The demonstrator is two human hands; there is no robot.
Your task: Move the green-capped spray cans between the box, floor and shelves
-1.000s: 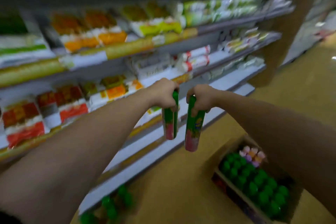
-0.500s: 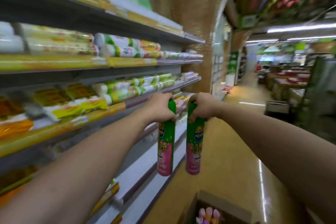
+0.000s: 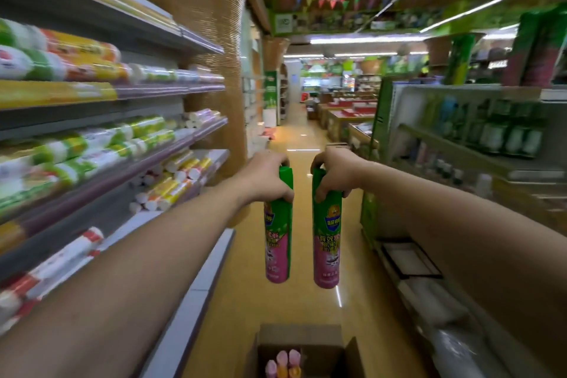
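L hand (image 3: 266, 176) & R hand (image 3: 335, 173) each grip a spray can (image 3: 277, 233), upright, side by side.

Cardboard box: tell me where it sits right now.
The cardboard box sits open on the aisle floor at the bottom centre of the head view, below the two spray cans in the hands.

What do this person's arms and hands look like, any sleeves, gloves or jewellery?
Both forearms are bare as far as the view reaches, with no sleeves showing. The left hand and right hand wear no gloves, and no rings, watch or bracelet show on the wrists.
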